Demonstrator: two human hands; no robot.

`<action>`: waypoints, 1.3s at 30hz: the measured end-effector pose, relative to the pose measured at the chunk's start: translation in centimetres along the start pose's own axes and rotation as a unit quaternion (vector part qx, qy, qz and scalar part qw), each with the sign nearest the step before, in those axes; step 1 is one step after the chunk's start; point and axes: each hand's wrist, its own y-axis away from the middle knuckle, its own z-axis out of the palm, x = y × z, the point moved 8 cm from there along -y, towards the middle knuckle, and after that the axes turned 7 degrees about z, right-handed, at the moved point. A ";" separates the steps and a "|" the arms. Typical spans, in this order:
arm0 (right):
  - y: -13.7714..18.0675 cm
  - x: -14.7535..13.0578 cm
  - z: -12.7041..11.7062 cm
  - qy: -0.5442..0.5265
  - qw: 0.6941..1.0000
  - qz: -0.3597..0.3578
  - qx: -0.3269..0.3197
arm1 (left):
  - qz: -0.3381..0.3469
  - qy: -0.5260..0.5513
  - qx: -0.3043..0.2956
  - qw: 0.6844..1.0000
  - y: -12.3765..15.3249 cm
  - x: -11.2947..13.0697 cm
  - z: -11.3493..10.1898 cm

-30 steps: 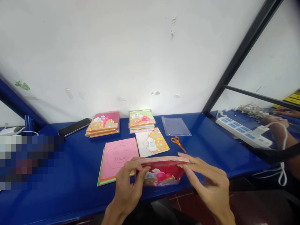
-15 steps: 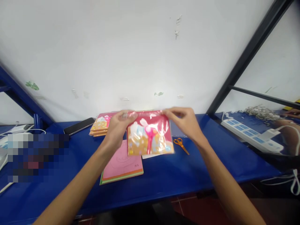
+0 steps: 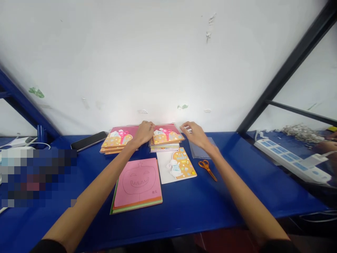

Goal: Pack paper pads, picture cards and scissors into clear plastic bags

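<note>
A red craft packet in clear wrap (image 3: pixel 167 135) lies on top of the right-hand stack of packets (image 3: pixel 164 146) at the back of the blue table (image 3: pixel 237 196). My left hand (image 3: pixel 144 131) pinches its left edge. My right hand (image 3: pixel 193 133) rests at its right edge with fingers loosely spread. A second stack of packets (image 3: pixel 118 140) lies just left of my left hand.
Coloured paper with a pink pumpkin sheet on top (image 3: pixel 137 184) lies near the front. A white sheet with a printed card (image 3: pixel 178 166), orange scissors (image 3: pixel 207 168), a clear sleeve (image 3: pixel 201 150), a phone (image 3: pixel 89 141) and a power strip (image 3: pixel 286 160) are around.
Both hands carried the red packet from the near table edge up and away to the back, and it now lies on the right-hand stack.
</note>
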 end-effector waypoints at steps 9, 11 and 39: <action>15.8 -6.4 2.1 0.069 0.986 0.034 -0.151 | -0.025 -0.147 0.013 0.989 16.4 1.1 -5.9; 18.1 -8.0 4.7 0.119 0.974 0.017 -0.193 | -0.142 -0.166 -0.016 0.976 20.6 -1.2 -5.5; 19.3 -6.2 11.1 0.130 0.918 0.159 -0.340 | -0.396 0.479 0.071 0.780 23.3 -2.1 -5.7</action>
